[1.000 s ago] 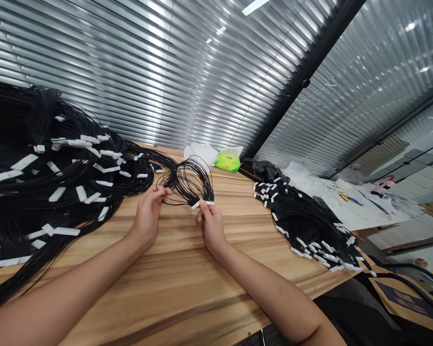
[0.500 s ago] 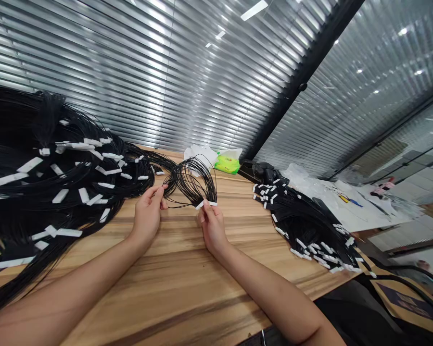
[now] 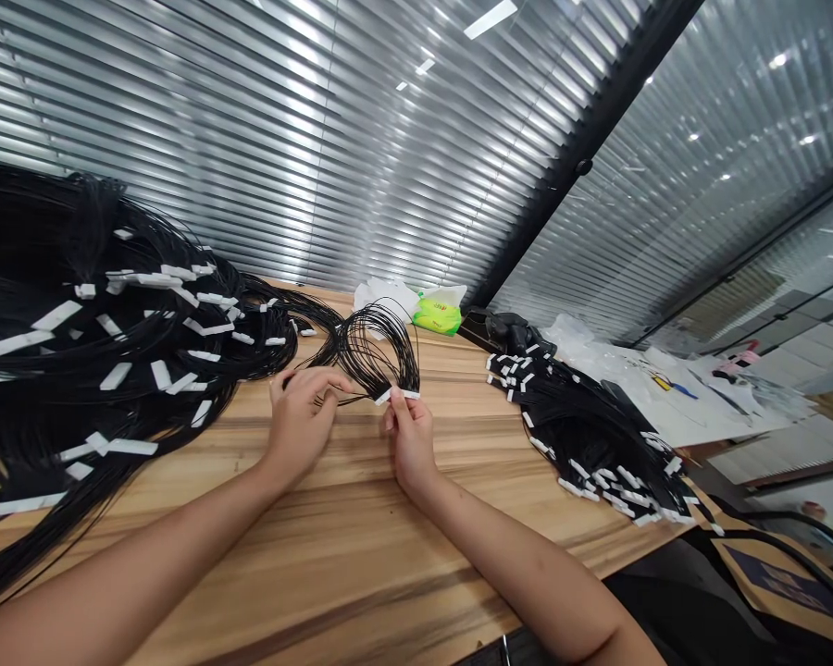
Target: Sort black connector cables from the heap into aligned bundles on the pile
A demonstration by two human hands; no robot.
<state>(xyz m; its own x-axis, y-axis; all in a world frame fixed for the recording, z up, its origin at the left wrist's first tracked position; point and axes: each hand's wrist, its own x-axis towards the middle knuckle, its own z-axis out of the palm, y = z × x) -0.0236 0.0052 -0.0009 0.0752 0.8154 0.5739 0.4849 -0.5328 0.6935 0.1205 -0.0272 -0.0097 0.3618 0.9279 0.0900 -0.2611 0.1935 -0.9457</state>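
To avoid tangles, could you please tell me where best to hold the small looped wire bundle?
Grip its white strip from the near side, as the right hand does: the strip is flat, while the black wires arc loosely above it.

We count two hands: one left hand [image 3: 298,427] and one right hand [image 3: 409,446], with one small bundle of black wires [image 3: 379,356] between them. Nearby we find two big heaps, the left heap of black wires [image 3: 118,324] and the right heap of black wires [image 3: 597,435], plus one green packet [image 3: 436,314].
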